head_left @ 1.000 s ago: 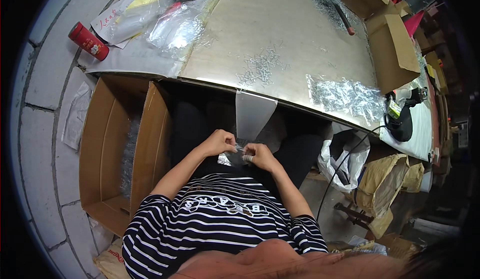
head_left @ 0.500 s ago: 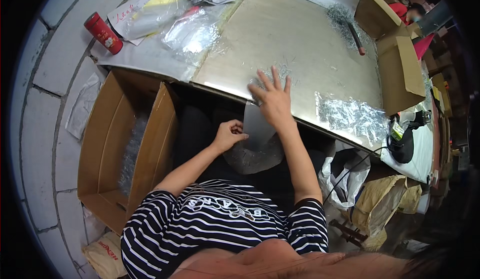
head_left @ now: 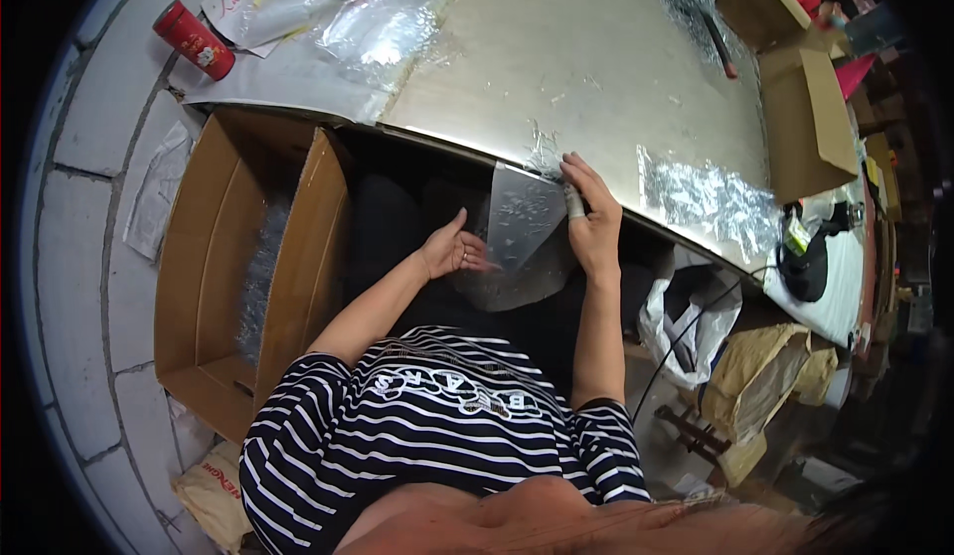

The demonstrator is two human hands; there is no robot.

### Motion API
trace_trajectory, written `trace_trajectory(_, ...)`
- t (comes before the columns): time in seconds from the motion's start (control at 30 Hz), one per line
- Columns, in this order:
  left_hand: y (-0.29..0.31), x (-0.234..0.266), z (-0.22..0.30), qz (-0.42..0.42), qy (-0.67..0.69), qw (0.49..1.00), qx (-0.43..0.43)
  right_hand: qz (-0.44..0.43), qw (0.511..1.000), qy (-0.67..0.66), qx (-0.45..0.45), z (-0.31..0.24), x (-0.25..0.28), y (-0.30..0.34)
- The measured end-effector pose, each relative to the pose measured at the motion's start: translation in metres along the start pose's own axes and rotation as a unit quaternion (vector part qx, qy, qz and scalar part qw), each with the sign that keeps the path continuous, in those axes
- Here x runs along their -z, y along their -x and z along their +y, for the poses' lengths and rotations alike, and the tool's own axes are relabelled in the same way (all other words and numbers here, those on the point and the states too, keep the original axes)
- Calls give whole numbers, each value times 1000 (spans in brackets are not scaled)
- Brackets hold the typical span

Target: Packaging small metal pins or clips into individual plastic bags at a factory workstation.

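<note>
A translucent plastic sheet (head_left: 525,212) hangs from the table's front edge over my lap, scattered with small thin clear or silvery pieces. At its left side is my left hand (head_left: 455,249), open, thumb raised and fingertips reaching to the sheet's lower part; whether they touch it is unclear. My right hand (head_left: 594,222) lies along the sheet's right side at the table edge, fingers stretched out, with a pale wrap round one digit. A few loose pieces (head_left: 545,150) lie on the metal tabletop (head_left: 487,68) just beyond the sheet.
An open cardboard box (head_left: 298,257) with a heap of thin pieces stands at my left. On the table are a red canister (head_left: 194,40), clear plastic bags (head_left: 383,23), a flat batch of pieces (head_left: 706,197) and a dark-handled tool (head_left: 717,43) by a pile. A white bag (head_left: 686,321) hangs at right.
My right hand has come off the tabletop down to the sheet's right side. The left hand has opened from a pinch at the sheet's edge. More small pieces now lie on the sheet.
</note>
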State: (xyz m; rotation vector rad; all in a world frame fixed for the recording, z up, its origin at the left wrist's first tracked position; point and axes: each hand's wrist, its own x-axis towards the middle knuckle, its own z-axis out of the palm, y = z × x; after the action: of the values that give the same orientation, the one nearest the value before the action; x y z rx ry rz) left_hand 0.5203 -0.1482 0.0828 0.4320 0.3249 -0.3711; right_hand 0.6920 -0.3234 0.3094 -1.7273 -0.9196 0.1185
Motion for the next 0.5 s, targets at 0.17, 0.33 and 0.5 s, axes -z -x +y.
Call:
trace_trajectory(0.17, 2, -63, -12, -30, 22, 999, -21, 19, 999, 36, 0, -4, 5, 27)
trace_trajectory(0.33, 11, -77, -19, -37, -112, 991, -54, 0, 999, 16, -40, 1, 11, 62)
trace_trajectory(0.5, 10, -92, -24, 32, -187, 980, -63, -60, 996, 3, -68, 5, -7, 80)
